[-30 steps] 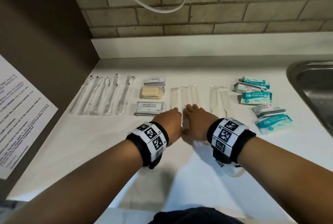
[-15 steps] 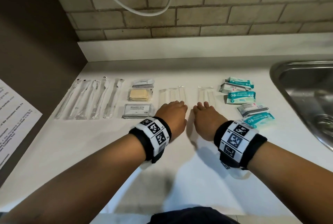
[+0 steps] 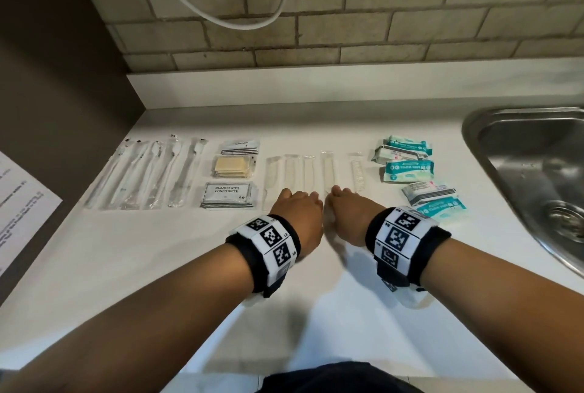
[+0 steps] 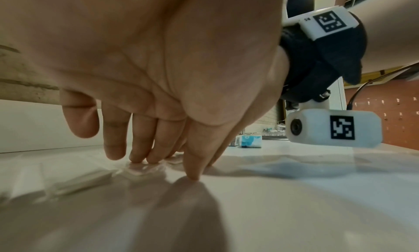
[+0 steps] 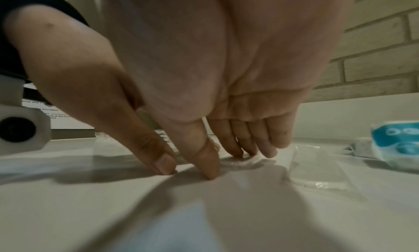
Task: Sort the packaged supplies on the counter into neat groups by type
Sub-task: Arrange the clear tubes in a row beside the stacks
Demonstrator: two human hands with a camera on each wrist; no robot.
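Five groups line the white counter [image 3: 158, 250]: wrapped toothbrushes [image 3: 148, 174] far left, sachet stacks [image 3: 229, 176], wrapped combs [image 3: 313, 171] at center, wipe packs [image 3: 410, 168] beside the sink [image 3: 531, 177]. The left hand [image 3: 300, 212] and the right hand [image 3: 349, 214], fingers extended and gripping nothing, press fingertips [image 4: 138, 159] onto the combs' near ends.

light: bright overhead | shadows: soft under forearms | wrist views: dim, blurred, fisheye

glossy white counter [image 3: 164, 253], brushed-metal sink [image 3: 521, 152], clear-plastic combs [image 3: 328, 171]
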